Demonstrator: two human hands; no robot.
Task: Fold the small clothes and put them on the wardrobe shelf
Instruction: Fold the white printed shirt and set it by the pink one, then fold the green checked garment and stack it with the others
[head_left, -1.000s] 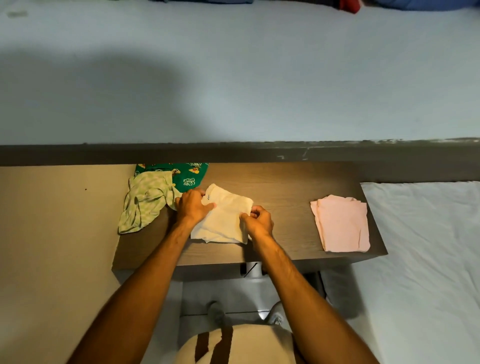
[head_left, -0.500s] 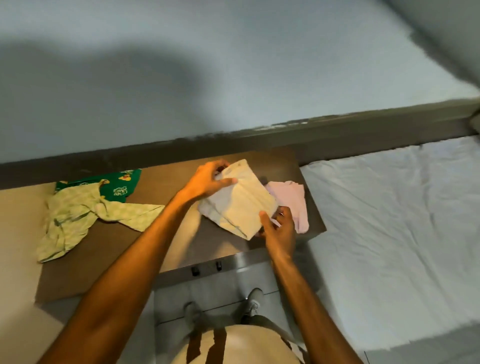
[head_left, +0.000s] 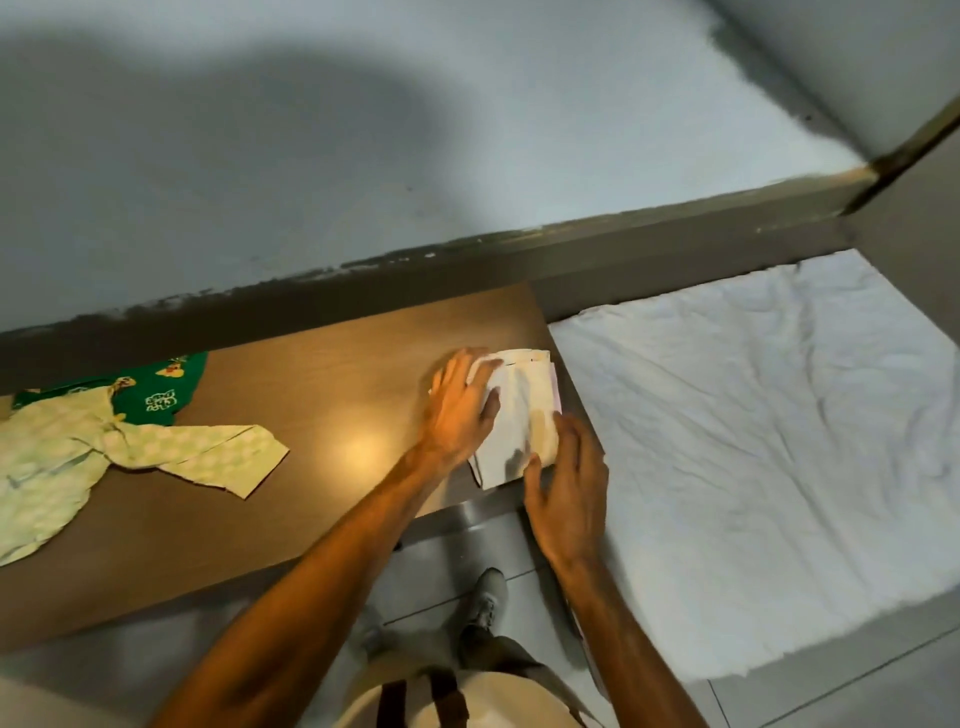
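A folded cream garment is seen at the right end of the brown wooden table, close to the right edge and reaching almost to the near right corner. It is laid on top of a folded pink garment, of which only a thin strip is visible along the right side. The left hand is pressed flat on the left part of the cream garment, fingers extended and spread. The right hand is rested on the garment's near right corner with fingers relaxed and nearly straight; nothing is gripped by either hand. At the table's left end an unfolded pale green checked garment is spread out, partly overlapping a dark green printed garment near the far edge. A white sheet is seen beside the table's right edge.
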